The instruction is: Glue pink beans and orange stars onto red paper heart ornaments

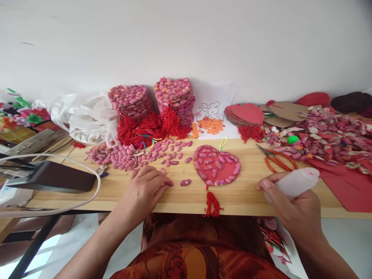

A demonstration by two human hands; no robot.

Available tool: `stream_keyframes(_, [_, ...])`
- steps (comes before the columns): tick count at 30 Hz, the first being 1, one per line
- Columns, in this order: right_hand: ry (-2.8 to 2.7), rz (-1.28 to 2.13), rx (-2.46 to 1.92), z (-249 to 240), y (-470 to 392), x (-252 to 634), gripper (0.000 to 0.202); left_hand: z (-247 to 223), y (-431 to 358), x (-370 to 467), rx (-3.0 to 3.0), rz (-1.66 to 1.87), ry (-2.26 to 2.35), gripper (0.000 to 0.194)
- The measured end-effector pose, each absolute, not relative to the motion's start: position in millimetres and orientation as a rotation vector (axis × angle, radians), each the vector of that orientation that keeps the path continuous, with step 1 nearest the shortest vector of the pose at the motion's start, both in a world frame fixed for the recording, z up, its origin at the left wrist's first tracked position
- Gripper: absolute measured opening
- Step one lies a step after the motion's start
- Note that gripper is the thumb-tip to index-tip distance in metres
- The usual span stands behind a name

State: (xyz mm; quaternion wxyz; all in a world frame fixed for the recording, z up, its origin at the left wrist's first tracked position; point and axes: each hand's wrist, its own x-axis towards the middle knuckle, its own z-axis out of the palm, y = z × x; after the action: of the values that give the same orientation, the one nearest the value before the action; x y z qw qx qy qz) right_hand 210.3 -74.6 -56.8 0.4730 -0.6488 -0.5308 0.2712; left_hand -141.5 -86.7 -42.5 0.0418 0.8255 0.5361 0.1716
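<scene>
In front of me lies a red heart-shaped card (225,169), rimmed with pinkish-purple peanut shells and part filled at its upper left. A yellow loop tops it; a red tassel (213,204) hangs over the table edge. My right hand (302,209) grips a whitish squeeze bottle (296,185), tilted with its base up to the right; its tip is hidden. Left of the heart, my left hand (149,188) is low over the table, thumb and fingertips together. Whatever they may hold cannot be made out. Beside those fingertips lies a single peanut shell (186,182) with a pale spot.
Loose shells (122,157) spread behind my left hand. Two stacks of shell-covered pieces (174,100) stand at the wall. Orange stars (210,126) lie on white paper. Red-handled pliers (277,159) and a large shell heap (331,135) are rightward. A cable (97,186) loops at left.
</scene>
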Motion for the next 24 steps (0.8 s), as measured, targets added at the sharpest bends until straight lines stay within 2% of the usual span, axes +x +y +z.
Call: stream_keyframes(24, [-1.28, 0.73, -1.588, -49.4, -78.2, 206.9, 0.021, -40.4, -84.1, -141.6, 2.55, 0.523, 1.751, 0.013])
